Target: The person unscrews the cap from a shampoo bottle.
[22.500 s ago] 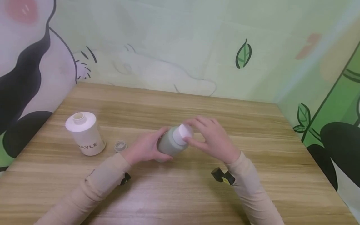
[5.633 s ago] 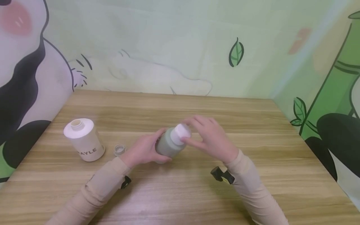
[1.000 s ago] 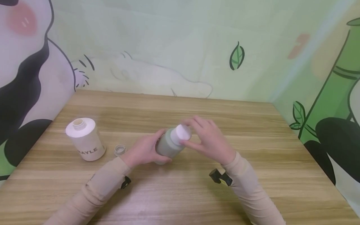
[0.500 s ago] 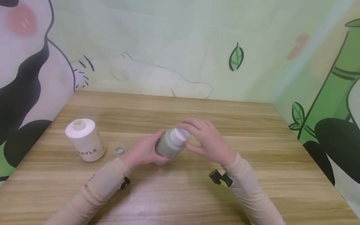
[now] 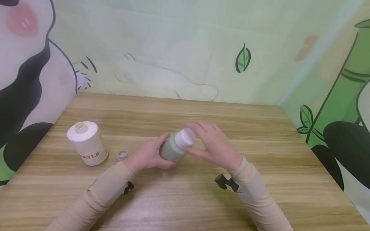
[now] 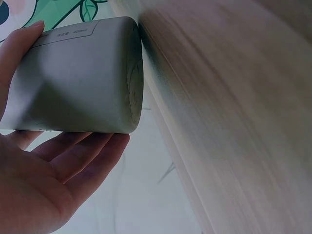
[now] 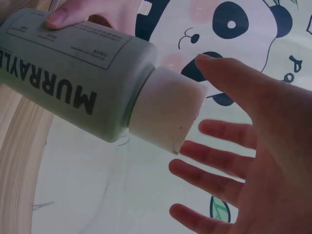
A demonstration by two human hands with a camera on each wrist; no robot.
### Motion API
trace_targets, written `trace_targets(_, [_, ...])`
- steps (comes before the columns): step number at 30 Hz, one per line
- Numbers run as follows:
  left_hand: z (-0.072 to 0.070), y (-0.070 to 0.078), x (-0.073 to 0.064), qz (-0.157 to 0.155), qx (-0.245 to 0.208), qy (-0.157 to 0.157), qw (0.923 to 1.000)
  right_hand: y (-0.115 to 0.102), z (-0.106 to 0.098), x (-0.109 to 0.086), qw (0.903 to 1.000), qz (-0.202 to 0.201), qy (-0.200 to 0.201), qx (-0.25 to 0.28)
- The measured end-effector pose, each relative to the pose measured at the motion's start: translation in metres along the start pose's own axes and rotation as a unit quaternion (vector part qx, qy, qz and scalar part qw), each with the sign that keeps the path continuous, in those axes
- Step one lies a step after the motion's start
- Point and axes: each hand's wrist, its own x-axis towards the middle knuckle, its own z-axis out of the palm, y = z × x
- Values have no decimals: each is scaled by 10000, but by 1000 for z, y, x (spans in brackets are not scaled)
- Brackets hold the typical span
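Observation:
My left hand (image 5: 145, 153) grips a grey-green bottle (image 5: 172, 150) round its body, thumb on one side and fingers on the other. It leans to the right, with its white cap (image 5: 185, 138) toward my right hand (image 5: 216, 147). The right wrist view shows dark MURRAYLE lettering on the body. There the right thumb and fingers (image 7: 209, 178) spread around the cap's end, with a gap between thumb and cap; one fingertip lies at the cap's edge, and whether it touches is unclear. Seen from the left wrist, the bottle's base (image 6: 135, 80) hangs close to the tabletop.
A white bottle (image 5: 88, 146) with an uncapped neck stands at the left of the wooden table (image 5: 185, 199). Beside it lies a small round cap (image 5: 123, 154), near the left wrist. A painted wall (image 5: 162, 48) borders the table's back.
The right fingers turned over the white cap half a second ago, then came back and spread off it. The left hand and the grey-green bottle stay in place.

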Motion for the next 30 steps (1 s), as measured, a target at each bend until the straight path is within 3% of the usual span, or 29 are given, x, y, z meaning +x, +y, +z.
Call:
trace_targets(5, [0,0,0,5,-1,-13,10000,-1,1,0,9998,172,62,-57])
trace_targets(12, [0,0,-1,49,28,15,10000,-1,3,1,9994,-136,259,-159])
trace_targets(23, [0,-1,1,35,16,11,10000,1,3,0,9981,-604,130,-28])
trace_targets(30, [1,-1,1,102,107,60,9999,2,3,0,9999,-7,145,4])
